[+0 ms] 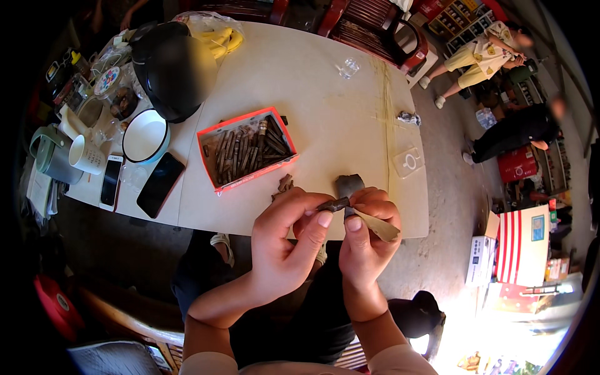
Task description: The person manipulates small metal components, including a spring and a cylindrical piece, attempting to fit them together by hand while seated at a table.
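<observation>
My left hand (281, 244) pinches a short dark metal rod (334, 204) between thumb and fingers, above the table's near edge. Closed on a folded piece of what looks like sandpaper (380, 229), tan on one side and grey on the other, my right hand (365, 244) meets the rod's right end. Whether the paper wraps fully round that end is hidden by the fingers. A dark grey scrap of sheet (349, 184) lies just beyond my right hand. Past my left hand is a crumpled brown piece (284, 184). An open red-rimmed box (249, 177) holds several similar dark rods.
The pale table (300, 81) bears two phones (160, 185), a white bowl (146, 139), a white cup (86, 155), a black rounded object (167, 72) and bananas (222, 40) at left. A clear glass (349, 67) stands far off. Two people are at the right.
</observation>
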